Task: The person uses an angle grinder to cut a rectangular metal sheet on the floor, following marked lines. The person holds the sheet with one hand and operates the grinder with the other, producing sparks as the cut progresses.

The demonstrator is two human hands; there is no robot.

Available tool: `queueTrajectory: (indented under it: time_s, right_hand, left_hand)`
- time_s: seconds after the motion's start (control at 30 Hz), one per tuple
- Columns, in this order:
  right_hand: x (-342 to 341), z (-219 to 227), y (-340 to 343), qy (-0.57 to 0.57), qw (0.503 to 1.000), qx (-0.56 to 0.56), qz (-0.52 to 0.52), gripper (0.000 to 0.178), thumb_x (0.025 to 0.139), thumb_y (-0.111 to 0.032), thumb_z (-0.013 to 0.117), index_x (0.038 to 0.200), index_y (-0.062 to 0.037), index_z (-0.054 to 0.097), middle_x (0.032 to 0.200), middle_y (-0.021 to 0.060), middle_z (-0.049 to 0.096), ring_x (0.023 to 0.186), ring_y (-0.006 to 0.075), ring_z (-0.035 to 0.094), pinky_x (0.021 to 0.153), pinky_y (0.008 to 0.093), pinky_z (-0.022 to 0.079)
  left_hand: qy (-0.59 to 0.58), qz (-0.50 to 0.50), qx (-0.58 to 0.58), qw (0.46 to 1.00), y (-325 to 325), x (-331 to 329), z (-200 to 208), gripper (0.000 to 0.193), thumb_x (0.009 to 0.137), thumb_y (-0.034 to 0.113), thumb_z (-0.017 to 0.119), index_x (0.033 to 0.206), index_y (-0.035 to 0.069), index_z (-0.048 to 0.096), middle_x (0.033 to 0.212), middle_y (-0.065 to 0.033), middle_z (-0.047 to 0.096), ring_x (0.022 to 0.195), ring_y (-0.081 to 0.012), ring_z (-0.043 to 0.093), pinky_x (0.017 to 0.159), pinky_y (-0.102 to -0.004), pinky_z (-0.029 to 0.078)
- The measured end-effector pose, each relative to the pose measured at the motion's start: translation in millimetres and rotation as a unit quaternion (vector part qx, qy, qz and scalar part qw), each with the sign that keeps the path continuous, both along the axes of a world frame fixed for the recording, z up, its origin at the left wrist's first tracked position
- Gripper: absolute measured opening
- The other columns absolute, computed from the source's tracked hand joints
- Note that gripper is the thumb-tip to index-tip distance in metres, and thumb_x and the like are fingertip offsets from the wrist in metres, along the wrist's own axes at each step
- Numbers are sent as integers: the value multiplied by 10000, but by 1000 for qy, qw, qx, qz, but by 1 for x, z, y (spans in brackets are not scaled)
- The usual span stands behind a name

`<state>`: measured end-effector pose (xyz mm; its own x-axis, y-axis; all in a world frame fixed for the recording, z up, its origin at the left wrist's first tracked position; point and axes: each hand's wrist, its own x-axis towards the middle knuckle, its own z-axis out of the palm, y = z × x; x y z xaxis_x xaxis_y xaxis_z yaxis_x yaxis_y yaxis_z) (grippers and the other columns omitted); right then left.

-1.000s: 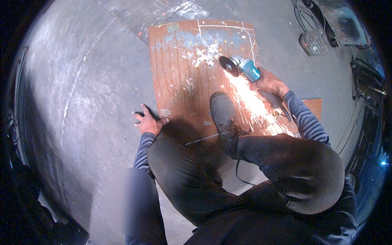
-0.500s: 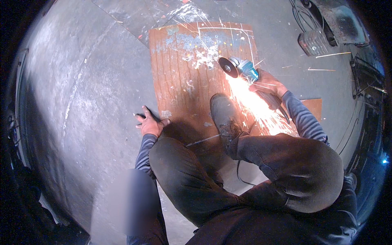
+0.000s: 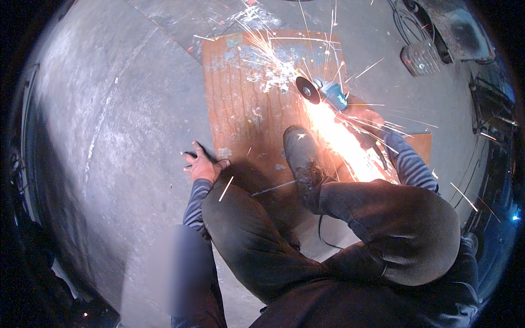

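Observation:
My right hand [image 3: 363, 115] grips a teal angle grinder [image 3: 332, 95]. Its dark cutting disc [image 3: 307, 91] meets a rusty, paint-flecked metal sheet [image 3: 246, 104] lying on the floor, and a bright stream of sparks pours back toward my right leg. Part of the grinder's body and my fingers are hidden by the glare. With fingers spread, my left hand [image 3: 203, 164] presses down at the sheet's left edge, the thumb over the metal and the other fingers on the floor. My boot [image 3: 302, 156] stands on the sheet, between my hands.
A smaller rusty piece [image 3: 421, 146] lies beside my right forearm. Coiled cable [image 3: 407, 24] and a ribbed, box-shaped object [image 3: 419, 59] sit at the far right. A dark cord [image 3: 324, 235] runs under my raised leg. Grey concrete floor [image 3: 131, 109] spreads to the left.
Sparks now fly wider, upward past the disc and to the right over my forearm. The grinder is shifted very slightly right in the picture, as is the sheet. My left hand keeps its place.

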<state>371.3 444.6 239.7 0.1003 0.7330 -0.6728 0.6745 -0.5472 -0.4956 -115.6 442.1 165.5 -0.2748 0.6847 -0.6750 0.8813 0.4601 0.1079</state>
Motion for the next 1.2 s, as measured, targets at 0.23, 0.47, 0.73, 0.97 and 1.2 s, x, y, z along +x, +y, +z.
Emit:
queueTrajectory:
  time_s: [0.23,0.47,0.73,0.97,1.2]
  right_hand:
    - [2,0,1,-5,999,19,31,835,681,-345,868,1373,15,569,1266,245,686,1129,372,687,988,470,529]
    - [2,-11,2,-47,998,9,33,775,682,-363,860,1304,24,604,1153,227,733,1052,331,723,920,439,555]
    - [-13,5,8,-37,998,-40,10,820,723,-338,837,1399,21,543,1234,185,692,1076,296,684,953,423,547]
    - [-18,9,12,-77,995,-46,41,816,690,-343,841,1364,21,562,1174,194,712,1061,310,702,914,434,557]
    - [-23,23,3,5,1000,-2,19,806,690,-343,829,1367,6,568,1166,213,727,1057,339,715,930,441,559]
  left_hand:
    - [-2,-4,-3,1000,0,0,2,1451,625,499,1003,1712,233,81,1728,-335,8,1476,-707,196,1187,-631,398]
    - [-1,-3,2,1000,-1,-1,-4,1442,632,506,999,1712,231,84,1730,-327,-14,1482,-704,184,1175,-629,415]
    - [14,-16,-4,1000,-2,-1,3,1453,625,572,982,1711,213,86,1708,-368,56,1447,-714,262,1186,-623,400]
    - [9,-7,-9,1000,-1,1,2,1451,630,543,990,1712,226,77,1716,-355,34,1452,-719,241,1172,-638,411]
    - [3,-8,-2,1000,-3,-4,-6,1493,600,564,997,1712,218,62,1702,-383,26,1460,-719,218,1187,-660,375]
